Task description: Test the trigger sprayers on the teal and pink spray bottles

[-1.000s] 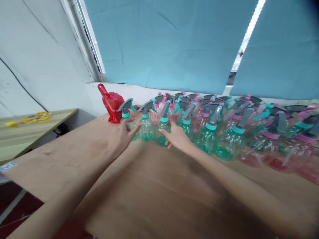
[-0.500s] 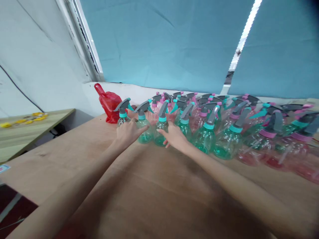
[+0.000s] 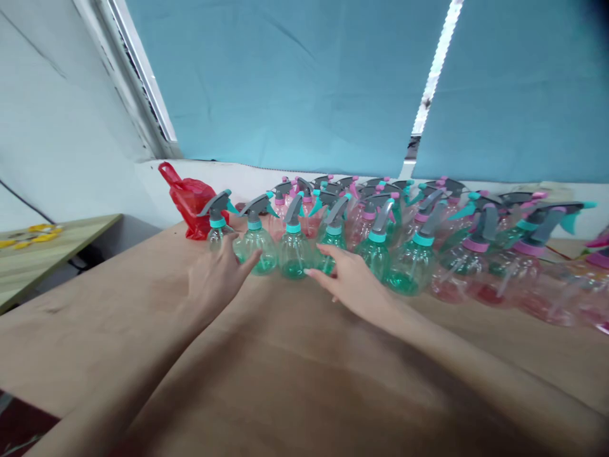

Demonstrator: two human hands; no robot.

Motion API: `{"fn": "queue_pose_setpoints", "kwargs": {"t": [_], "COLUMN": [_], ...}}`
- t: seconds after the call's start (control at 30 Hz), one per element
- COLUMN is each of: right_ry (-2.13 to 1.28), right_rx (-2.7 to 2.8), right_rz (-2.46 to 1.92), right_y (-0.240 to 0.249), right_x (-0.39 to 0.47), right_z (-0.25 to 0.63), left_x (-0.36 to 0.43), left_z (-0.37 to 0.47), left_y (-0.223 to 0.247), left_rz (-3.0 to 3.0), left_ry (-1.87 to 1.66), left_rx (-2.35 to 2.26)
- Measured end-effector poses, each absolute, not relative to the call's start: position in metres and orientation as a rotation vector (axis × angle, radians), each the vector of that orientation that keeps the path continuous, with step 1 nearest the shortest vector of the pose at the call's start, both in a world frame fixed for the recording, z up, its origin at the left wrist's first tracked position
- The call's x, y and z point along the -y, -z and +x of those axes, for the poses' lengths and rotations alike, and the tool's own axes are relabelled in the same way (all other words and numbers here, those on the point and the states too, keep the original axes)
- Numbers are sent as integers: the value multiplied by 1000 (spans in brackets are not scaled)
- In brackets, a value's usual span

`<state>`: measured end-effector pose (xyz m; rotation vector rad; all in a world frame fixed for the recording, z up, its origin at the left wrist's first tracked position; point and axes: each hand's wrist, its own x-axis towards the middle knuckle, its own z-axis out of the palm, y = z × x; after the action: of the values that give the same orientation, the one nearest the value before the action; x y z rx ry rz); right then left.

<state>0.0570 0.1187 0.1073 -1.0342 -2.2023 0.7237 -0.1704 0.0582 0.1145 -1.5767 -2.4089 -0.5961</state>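
Observation:
My left hand (image 3: 219, 270) is open, thumb spread, in front of the leftmost green spray bottle (image 3: 217, 230) and partly covering it. Beside that stands another green spray bottle (image 3: 261, 244), near my left thumb. A third green spray bottle (image 3: 294, 251) sits between my two hands. My right hand (image 3: 354, 279) is open, its thumb and forefinger apart, in front of a spray bottle with a teal collar (image 3: 335, 231). Neither hand holds anything. The bottles stand upright with grey trigger heads; whether my fingertips touch any of them I cannot tell.
Several more green and pink spray bottles (image 3: 412, 266) crowd the wooden table (image 3: 285, 355) to the right and behind. A red plastic bag (image 3: 193, 206) stands at the back left. Farther left, a second table (image 3: 61, 247) bears yellow items (image 3: 35, 236). A blue curtain (image 3: 304, 82) hangs behind.
Both hands have drawn back a little from the bottles toward me. My view has turned slightly to the right, so the bottles and bag appear farther left.

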Motion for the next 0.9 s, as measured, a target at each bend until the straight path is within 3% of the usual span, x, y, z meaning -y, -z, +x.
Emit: {"fn": "queue_pose_setpoints", "kwargs": {"t": [0.33, 0.57, 0.9], "right_ry": [-293, -213, -305], "right_rx": [2085, 2030, 1990], "right_rz": [-1163, -1189, -1289], "right_y": [-90, -85, -79], "right_x": [-138, -155, -171], "right_z": [155, 153, 129], "left_x": [-80, -130, -135], "left_z": [-68, -37, -39], "left_y": [-124, -115, -107], "left_rz": [-1988, -1766, -1652], "left_ry": [526, 481, 403], "left_rx": [2228, 2261, 2262]}}
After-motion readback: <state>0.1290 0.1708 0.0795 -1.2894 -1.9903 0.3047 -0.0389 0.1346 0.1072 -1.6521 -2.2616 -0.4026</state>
